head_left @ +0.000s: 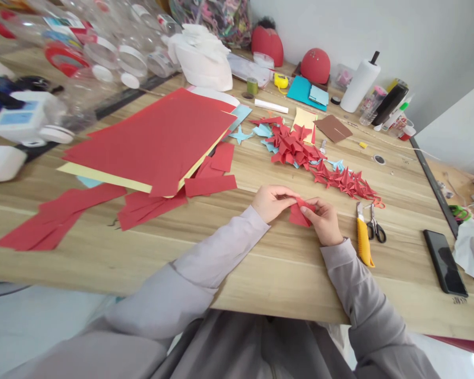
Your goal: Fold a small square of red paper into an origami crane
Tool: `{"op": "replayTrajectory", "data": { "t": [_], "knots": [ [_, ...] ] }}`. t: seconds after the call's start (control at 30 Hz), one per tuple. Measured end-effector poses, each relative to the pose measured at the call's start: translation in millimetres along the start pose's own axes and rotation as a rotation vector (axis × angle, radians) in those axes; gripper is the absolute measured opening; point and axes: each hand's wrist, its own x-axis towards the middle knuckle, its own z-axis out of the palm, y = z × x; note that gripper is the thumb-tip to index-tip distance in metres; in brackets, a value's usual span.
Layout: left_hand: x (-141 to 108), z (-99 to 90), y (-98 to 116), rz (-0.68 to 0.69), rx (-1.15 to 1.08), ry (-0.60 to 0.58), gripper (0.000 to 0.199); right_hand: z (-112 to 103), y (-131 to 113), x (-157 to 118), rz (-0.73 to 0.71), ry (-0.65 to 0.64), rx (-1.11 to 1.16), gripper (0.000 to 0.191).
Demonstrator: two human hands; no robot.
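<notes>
Both our hands close on a small folded piece of red paper [299,215], held just above the wooden table [260,273]. Our left hand [274,203] and right hand [323,222] pinch it between their fingertips. Just beyond lies a long trail of folded red shapes [296,147], already done, with light blue ones among them. Further left, cut red strips [59,223] and a stack of red sheets [150,139] remain unfolded. Yellow utility knife [363,242] and scissors [375,226] lie beside our right hand.
</notes>
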Motion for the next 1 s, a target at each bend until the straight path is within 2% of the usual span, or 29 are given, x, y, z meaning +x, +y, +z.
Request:
{"op": "replayTrajectory", "data": {
  "t": [0.17, 0.33, 0.47, 0.73, 1.0],
  "knots": [
    [0.5, 0.1, 3.1, -0.070, -0.094, 0.012, 0.018, -0.1, 0.6, 0.0, 0.027, 0.003, 0.061, 0.024],
    [3.3, 1.1, 1.5, -0.144, -0.247, 0.057, 0.030, 0.3, 1.3, 0.3, 0.033, 0.021, 0.064, 0.026],
    [5.0, 1.9, -2.2, -0.167, -0.277, 0.084, 0.034, 0.0, 2.2, 0.7, 0.026, 0.025, 0.032, 0.027],
    [3.6, 2.6, -2.3, -0.121, -0.202, 0.099, 0.027, -1.0, 3.1, 0.4, -0.003, 0.004, 0.010, 0.025],
    [4.3, 3.3, -2.4, -0.133, -0.200, 0.085, 0.025, -1.0, 6.0, 1.1, 0.003, -0.059, -0.016, 0.021]
  ]
}}
